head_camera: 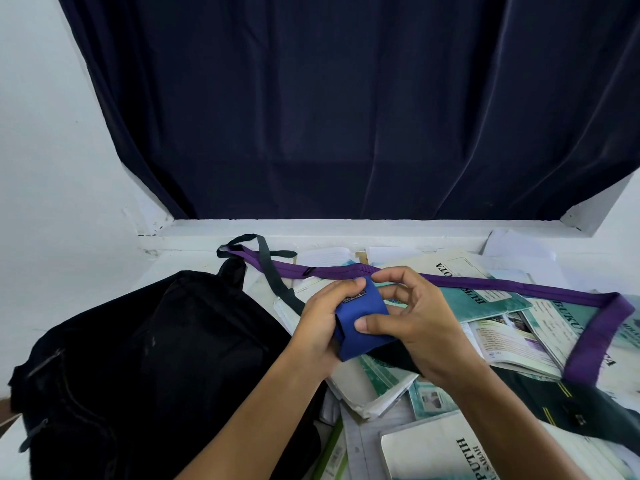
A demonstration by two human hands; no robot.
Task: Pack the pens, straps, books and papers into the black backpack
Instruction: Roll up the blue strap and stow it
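Holding a folded blue strap (360, 318) above the middle of the table (194, 263), both hands work together in the head view. The left hand (320, 322) grips the strap's left side, fingers curled over its top edge beside a small dark label. The right hand (412, 320) pinches the strap's right side, thumb pressed on the front face, index finger arched over the top.

A black backpack (145, 368) lies on the table's left side, just beside the left forearm. A purple strap (485, 284) runs from the far edge behind the hands across to the right side, lying over scattered books (502, 327) and papers (512, 244). A black strap (273, 271) crosses it near the far edge. A dark curtain (346, 98) hangs behind the table.
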